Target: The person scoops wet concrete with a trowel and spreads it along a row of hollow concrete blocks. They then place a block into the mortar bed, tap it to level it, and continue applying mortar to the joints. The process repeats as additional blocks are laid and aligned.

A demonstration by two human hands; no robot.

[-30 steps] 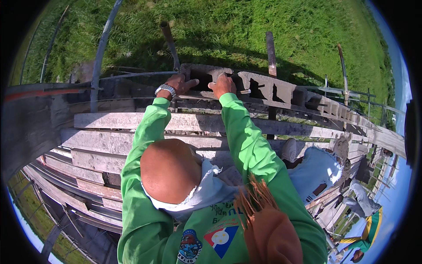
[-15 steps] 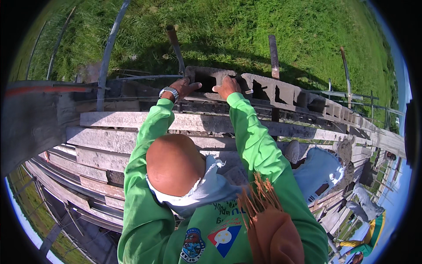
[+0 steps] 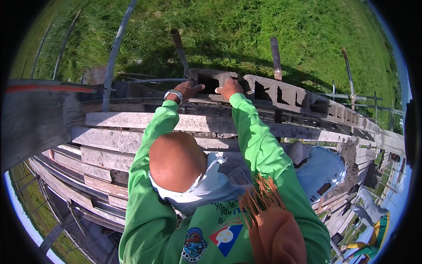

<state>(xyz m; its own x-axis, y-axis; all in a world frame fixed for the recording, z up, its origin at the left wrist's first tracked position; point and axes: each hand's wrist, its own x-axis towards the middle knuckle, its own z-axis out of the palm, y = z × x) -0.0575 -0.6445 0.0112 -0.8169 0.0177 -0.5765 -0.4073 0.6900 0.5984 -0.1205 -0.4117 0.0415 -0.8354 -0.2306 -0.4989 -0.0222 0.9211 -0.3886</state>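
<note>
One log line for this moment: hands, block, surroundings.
Left hand: at hollow block, left end | Right hand: same block, right end | Grip: firmness unclear | Rightward: block row | Nearer: planks

The block (image 3: 209,73) at 12 o'clock is matt grey concrete, coarse and grainy, as is the row of blocks (image 3: 285,96) towards 2. Weathered wood planks (image 3: 107,137) at 9 look dry, scuffed and patchy. At 11, a pipe (image 3: 179,46) is dull, rusty-looking metal. The watch (image 3: 174,95), between 10 and 11, has a shiny metal band. Soft, creased green cloth makes up the shirt (image 3: 147,220) at 7; a matt brown scarf (image 3: 279,233) at 5 ends in stringy fringe. Faded, frayed denim trousers (image 3: 321,169) lie towards 4.
</note>
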